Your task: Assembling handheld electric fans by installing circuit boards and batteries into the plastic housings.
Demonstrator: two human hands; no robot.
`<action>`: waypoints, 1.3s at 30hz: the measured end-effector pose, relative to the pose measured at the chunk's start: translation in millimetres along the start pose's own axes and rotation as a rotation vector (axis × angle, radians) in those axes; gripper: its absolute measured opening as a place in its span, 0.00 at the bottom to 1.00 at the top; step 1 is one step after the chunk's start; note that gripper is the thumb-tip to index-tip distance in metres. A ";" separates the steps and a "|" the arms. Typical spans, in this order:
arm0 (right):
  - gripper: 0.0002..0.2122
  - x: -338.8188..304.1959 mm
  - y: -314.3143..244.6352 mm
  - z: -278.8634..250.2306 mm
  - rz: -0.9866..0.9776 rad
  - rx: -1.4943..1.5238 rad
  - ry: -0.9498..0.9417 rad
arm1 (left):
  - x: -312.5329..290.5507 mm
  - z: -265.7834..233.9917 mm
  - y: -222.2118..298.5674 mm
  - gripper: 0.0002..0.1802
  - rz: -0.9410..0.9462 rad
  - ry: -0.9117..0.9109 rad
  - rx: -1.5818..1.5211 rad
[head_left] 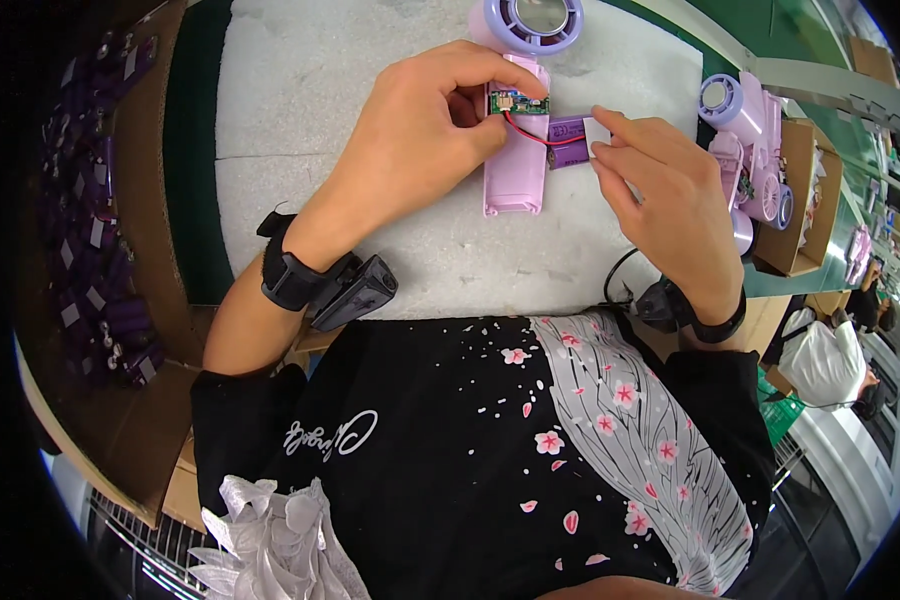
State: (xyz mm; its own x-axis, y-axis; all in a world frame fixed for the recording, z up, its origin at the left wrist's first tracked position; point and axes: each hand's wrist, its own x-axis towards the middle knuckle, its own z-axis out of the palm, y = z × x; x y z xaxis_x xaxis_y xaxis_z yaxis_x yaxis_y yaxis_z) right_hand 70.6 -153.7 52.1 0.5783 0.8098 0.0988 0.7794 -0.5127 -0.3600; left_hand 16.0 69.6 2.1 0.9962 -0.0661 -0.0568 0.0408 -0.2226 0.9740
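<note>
A handheld fan lies on the mat in front of me, its round lilac head (520,38) at the far side and its open pink handle (515,185) toward me. A green circuit board (520,105) sits in the handle just below the head. My left hand (400,150) grips the handle at the board, thumb and index finger on either side. Red and black wires run from the board to a purple battery pack (569,157) right of the handle. My right hand (670,185) pinches a small white square piece (596,132) at the battery's right end; whether it is stuck to the battery, I cannot tell.
A cardboard box (175,130) on the left holds several purple battery packs (95,205). Under the work is a white foam mat (300,110). More pink and lilac fans (760,130) lie at the right, by a small cardboard box (805,205). A person in white (822,360) is farther right.
</note>
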 end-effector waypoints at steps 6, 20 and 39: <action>0.05 2.8 -2.9 3.4 -0.036 -0.057 0.010 | -0.7 0.1 -0.6 0.21 -0.023 -0.028 0.026; 0.05 -3.4 12.6 -0.9 0.078 0.140 0.013 | 0.6 -4.1 -0.2 0.21 -0.012 -0.057 0.052; 0.07 2.9 6.1 2.2 0.066 0.122 -0.034 | 2.7 1.0 -4.2 0.16 0.110 0.067 0.049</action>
State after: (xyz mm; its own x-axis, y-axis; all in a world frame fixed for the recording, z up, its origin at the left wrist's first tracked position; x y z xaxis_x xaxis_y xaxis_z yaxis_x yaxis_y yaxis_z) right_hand 76.5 -153.9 48.2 0.6175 0.7856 0.0401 0.7034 -0.5286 -0.4753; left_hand 18.5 69.4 -2.4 0.9974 -0.0279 0.0658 -0.0709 -0.2649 0.9617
